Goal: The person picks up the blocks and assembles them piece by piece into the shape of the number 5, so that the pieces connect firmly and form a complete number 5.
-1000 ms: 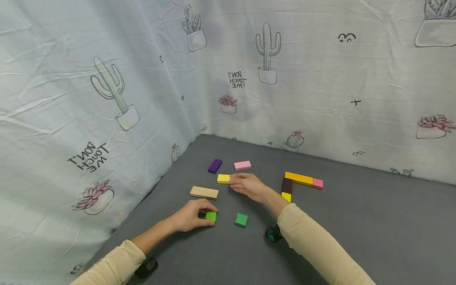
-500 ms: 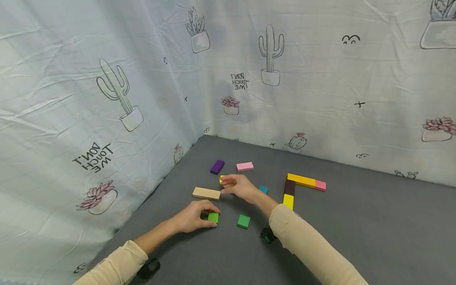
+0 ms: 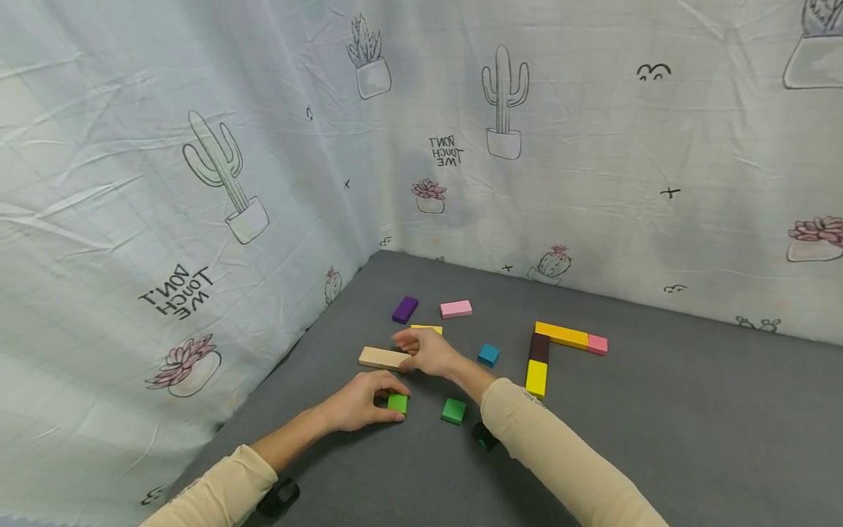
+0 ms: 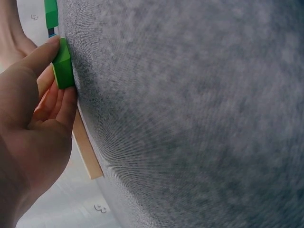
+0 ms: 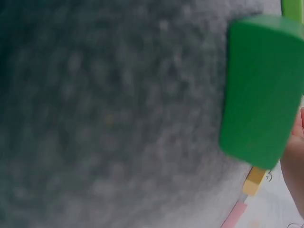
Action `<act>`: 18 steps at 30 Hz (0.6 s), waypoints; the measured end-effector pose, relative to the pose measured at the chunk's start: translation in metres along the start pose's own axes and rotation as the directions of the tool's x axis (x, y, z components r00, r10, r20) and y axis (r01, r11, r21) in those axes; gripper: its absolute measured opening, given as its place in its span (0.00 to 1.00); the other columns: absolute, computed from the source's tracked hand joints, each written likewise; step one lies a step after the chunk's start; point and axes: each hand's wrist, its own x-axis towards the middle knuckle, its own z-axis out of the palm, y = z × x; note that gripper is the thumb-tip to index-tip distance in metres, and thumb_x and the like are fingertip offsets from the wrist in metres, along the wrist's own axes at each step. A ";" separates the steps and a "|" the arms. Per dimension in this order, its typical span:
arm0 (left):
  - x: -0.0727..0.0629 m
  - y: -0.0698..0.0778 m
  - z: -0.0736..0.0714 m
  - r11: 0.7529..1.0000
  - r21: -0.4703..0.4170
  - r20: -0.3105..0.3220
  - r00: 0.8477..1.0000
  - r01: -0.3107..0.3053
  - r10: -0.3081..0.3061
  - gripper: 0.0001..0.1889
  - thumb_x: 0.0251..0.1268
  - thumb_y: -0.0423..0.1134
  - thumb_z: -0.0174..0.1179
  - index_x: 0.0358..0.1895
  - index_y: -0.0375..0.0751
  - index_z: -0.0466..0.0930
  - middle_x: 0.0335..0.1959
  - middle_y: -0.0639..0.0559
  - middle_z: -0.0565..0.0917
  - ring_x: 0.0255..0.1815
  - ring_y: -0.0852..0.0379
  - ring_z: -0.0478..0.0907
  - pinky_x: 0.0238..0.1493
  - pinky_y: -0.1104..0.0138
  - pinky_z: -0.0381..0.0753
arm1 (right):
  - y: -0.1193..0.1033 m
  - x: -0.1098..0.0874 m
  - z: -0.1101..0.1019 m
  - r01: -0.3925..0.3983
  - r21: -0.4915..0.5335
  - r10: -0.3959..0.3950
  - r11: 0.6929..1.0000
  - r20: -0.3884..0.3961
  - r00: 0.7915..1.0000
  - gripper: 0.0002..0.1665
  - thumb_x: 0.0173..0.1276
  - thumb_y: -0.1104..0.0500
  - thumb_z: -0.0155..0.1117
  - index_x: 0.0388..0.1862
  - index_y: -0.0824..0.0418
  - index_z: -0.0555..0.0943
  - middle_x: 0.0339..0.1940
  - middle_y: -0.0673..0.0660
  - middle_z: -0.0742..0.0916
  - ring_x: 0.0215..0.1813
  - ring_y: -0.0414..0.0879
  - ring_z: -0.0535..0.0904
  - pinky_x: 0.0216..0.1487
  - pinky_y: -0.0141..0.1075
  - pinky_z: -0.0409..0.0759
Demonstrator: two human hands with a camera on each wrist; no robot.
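My left hand [image 3: 362, 401] pinches a small light green block [image 3: 398, 403] between thumb and fingers, low at the table; in the left wrist view the fingertips lie at both ends of the block [image 4: 63, 66]. My right hand [image 3: 431, 353] reaches over the right end of a long tan wooden block [image 3: 382, 358], its thumb right at that end and its other fingers held loosely above. Just behind, a yellow block [image 3: 428, 329] is partly hidden by the right hand. A darker green block [image 3: 453, 410] lies between the two forearms and looms large in the right wrist view [image 5: 263, 90].
Purple [image 3: 405, 309] and pink [image 3: 456, 309] blocks lie farther back, a blue block [image 3: 488, 355] right of the right hand. To the right, an orange bar [image 3: 561, 334], a pink piece [image 3: 597, 345], a dark brown block [image 3: 538, 348] and a yellow block [image 3: 536, 379] form an angle.
My right hand has left the yellow block and come forward to the tan block's right end, uncovering the blue block. My left hand stays on the light green block. The head view has shifted slightly.
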 end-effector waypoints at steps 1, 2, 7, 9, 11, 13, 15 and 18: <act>0.000 0.000 0.000 1.000 0.001 0.000 1.000 -0.001 0.001 0.17 0.57 0.38 0.70 0.49 0.38 0.81 0.45 0.54 0.81 0.47 0.60 0.77 0.49 0.68 0.78 | -0.001 0.000 0.001 0.003 -0.020 -0.003 1.000 0.007 1.000 0.29 0.57 0.73 0.70 0.59 0.69 0.76 0.54 0.62 0.81 0.55 0.53 0.77 0.55 0.39 0.75; 0.000 0.000 0.000 1.000 0.002 -0.001 1.000 -0.002 0.002 0.17 0.57 0.38 0.70 0.49 0.38 0.81 0.45 0.54 0.81 0.47 0.60 0.77 0.49 0.68 0.78 | -0.001 0.001 0.003 0.012 -0.047 -0.011 0.999 0.011 1.000 0.29 0.56 0.73 0.70 0.58 0.69 0.76 0.54 0.62 0.81 0.55 0.53 0.77 0.55 0.39 0.76; -0.001 0.000 0.000 1.000 -0.009 -0.001 1.000 -0.001 0.001 0.17 0.57 0.38 0.70 0.49 0.38 0.81 0.45 0.54 0.80 0.47 0.60 0.77 0.49 0.67 0.78 | -0.005 0.002 0.008 0.025 -0.158 -0.023 0.987 0.016 1.000 0.28 0.56 0.72 0.71 0.58 0.69 0.77 0.53 0.61 0.82 0.55 0.52 0.78 0.55 0.39 0.76; -0.001 0.000 0.000 1.000 -0.012 0.000 1.000 -0.002 0.002 0.17 0.57 0.38 0.70 0.49 0.38 0.81 0.45 0.54 0.80 0.47 0.60 0.77 0.49 0.67 0.78 | -0.007 0.002 0.010 0.020 -0.188 -0.019 0.982 0.012 1.000 0.28 0.55 0.72 0.71 0.57 0.68 0.77 0.52 0.61 0.82 0.54 0.52 0.78 0.55 0.39 0.76; -0.001 -0.001 0.000 1.000 -0.010 0.000 1.000 -0.003 0.003 0.17 0.57 0.38 0.69 0.49 0.38 0.81 0.45 0.54 0.80 0.47 0.60 0.77 0.49 0.67 0.78 | -0.008 0.002 0.012 0.018 -0.211 -0.017 0.977 0.006 1.000 0.28 0.55 0.73 0.71 0.56 0.68 0.78 0.51 0.60 0.83 0.53 0.51 0.78 0.54 0.39 0.76; -0.001 -0.002 0.000 1.000 -0.006 0.000 1.000 -0.003 0.003 0.17 0.57 0.38 0.69 0.49 0.38 0.81 0.45 0.54 0.80 0.47 0.60 0.77 0.49 0.67 0.78 | -0.008 0.002 0.014 0.012 -0.221 -0.013 0.975 -0.002 1.000 0.27 0.55 0.73 0.70 0.56 0.68 0.78 0.50 0.60 0.83 0.52 0.51 0.78 0.53 0.39 0.76; -0.001 -0.002 0.000 1.000 -0.003 0.001 1.000 0.000 0.000 0.17 0.57 0.39 0.69 0.49 0.38 0.81 0.45 0.54 0.80 0.47 0.60 0.77 0.49 0.67 0.78 | -0.009 0.001 0.015 0.008 -0.224 -0.010 0.975 -0.009 1.000 0.26 0.55 0.73 0.70 0.55 0.68 0.78 0.49 0.60 0.84 0.51 0.51 0.79 0.52 0.39 0.77; -0.001 -0.002 -0.001 1.000 0.004 0.005 1.000 0.000 0.000 0.17 0.57 0.40 0.69 0.49 0.38 0.81 0.45 0.54 0.80 0.47 0.60 0.77 0.49 0.67 0.78 | -0.009 0.000 0.014 0.004 -0.224 -0.009 0.974 -0.018 1.000 0.26 0.56 0.74 0.69 0.55 0.68 0.79 0.50 0.60 0.84 0.52 0.51 0.79 0.52 0.39 0.77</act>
